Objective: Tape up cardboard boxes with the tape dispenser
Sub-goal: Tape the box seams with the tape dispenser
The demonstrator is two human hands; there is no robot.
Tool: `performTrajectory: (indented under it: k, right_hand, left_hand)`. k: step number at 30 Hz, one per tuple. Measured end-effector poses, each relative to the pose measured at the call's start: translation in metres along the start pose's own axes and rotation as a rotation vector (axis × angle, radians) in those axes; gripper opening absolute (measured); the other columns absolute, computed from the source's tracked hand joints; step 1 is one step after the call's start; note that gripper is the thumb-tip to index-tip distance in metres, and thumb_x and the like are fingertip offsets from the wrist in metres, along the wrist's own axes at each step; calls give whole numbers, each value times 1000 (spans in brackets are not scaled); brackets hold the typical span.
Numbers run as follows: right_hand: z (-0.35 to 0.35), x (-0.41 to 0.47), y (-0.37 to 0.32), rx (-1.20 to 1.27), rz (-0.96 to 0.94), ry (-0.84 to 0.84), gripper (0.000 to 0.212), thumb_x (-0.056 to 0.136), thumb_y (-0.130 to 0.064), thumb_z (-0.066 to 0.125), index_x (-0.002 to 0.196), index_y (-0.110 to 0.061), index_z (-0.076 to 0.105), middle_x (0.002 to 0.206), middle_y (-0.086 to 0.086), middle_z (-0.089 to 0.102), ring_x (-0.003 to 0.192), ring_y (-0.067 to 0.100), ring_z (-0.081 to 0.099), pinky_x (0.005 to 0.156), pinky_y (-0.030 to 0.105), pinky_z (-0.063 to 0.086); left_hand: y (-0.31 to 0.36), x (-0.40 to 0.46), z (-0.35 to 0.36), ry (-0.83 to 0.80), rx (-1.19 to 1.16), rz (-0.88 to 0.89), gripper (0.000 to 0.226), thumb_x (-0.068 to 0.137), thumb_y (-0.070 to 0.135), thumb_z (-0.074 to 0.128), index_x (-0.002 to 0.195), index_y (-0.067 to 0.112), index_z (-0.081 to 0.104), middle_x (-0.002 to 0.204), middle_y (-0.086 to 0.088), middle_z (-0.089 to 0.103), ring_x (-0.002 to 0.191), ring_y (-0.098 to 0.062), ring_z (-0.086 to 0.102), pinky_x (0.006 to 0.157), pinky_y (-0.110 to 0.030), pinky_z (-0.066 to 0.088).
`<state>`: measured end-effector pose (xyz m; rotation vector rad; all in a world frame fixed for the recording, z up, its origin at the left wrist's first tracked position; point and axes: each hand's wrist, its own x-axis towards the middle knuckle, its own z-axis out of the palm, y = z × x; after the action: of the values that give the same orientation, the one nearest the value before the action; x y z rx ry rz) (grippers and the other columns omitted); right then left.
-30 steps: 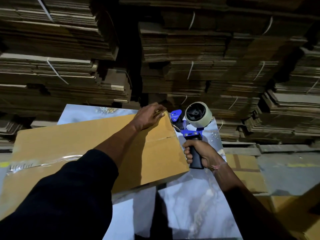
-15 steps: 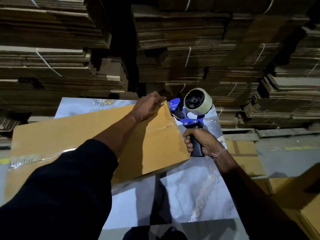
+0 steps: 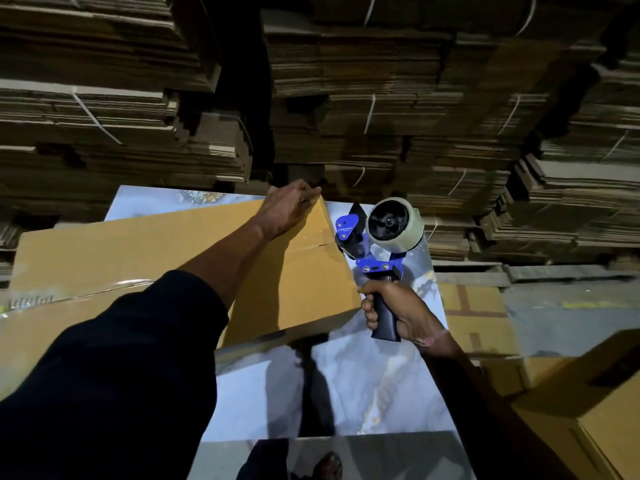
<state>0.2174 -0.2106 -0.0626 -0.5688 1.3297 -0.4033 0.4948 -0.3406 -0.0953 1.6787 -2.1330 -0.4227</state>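
Stacks of flattened brown corrugated cardboard, strapped in bundles [image 3: 381,109]: fill the upper half of the frame; presumably stock awaiting assembly.

Glossy white marble-patterned counter [image 3: 363,386]: centre and lower centre; carries the work.

Large flat brown cardboard box [image 3: 145,244]: lies across the left and centre of the counter, its right end overhanging toward frame centre, likely so the end seam can be reached. A strip of clear tape already crosses its left part.

Further brown cardboard boxes [image 3: 588,410]: lower right, beside the counter.

Blue-framed tape dispenser with black pistol handle and clear tape roll [image 3: 377,244]: right of centre, its nose touching the box's right end at the flap seam, seemingly placed to start or finish a strip there.

Left hand [image 3: 291,209]: upper centre, fingers loosely extended, pressing down on the box's far right corner, apparently to steady the flaps; it grips nothing.

Right hand [image 3: 394,313]: right of centre, fingers wrapped fully round the dispenser's handle.
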Motion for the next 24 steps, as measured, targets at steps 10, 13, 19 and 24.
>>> performTrajectory:
  k: [10, 13, 19, 24]
  right_hand:
    - [2, -2, -1, -24, -36, 2, 25, 96, -8, 58, 73, -12, 48, 56, 8, 47, 39, 20, 42, 41, 24, 34]
    - [3, -2, -1, -27, -30, 11, 25, 95, -8, 58, 72, -12, 48, 55, 8, 48, 39, 20, 42, 41, 24, 35]
    - [3, -3, -1, -35, -46, 26, 26, 94, -8, 59, 71, -12, 48, 56, 8, 48, 39, 20, 42, 41, 24, 35]
    - [2, -1, 0, -31, -47, 21, 24, 93, -7, 60, 72, -11, 50, 56, 10, 49, 40, 21, 43, 41, 24, 35]
  left_hand:
    - [4, -20, -21, -222, -75, 22, 60, 113, 32, 38, 167, 26, 14, 175, 2, 5, 160, -22, 5, 128, -47, 8]
    - [18, -6, -29, 5, -468, -165, 45, 113, 33, 38, 155, 19, 45, 159, -8, 44, 145, -25, 42, 112, -36, 37]
    - [49, 22, -20, -11, -415, -143, 26, 106, 30, 59, 122, 15, 74, 121, -5, 73, 113, -19, 66, 99, -42, 53]
    - [41, 26, -6, -204, -125, 2, 11, 99, 21, 70, 104, 17, 79, 108, -1, 77, 101, -16, 70, 97, -38, 53]
